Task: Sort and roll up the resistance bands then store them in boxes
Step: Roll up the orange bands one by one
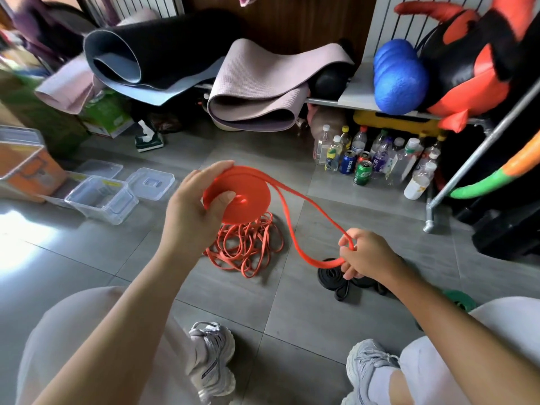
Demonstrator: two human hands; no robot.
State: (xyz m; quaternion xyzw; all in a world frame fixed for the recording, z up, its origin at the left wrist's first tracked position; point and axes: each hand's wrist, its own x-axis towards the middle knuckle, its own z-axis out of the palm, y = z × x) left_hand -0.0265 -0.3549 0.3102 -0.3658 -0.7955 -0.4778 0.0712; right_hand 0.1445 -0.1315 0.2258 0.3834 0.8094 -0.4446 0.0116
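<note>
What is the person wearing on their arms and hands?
Nothing that shows. The left hand and the right hand are bare, with no gloves, rings, watch or bracelet. The nails that can be seen look short and unpainted. Both forearms are uncovered all the way to the edge of the picture, so no sleeve is in view.
</note>
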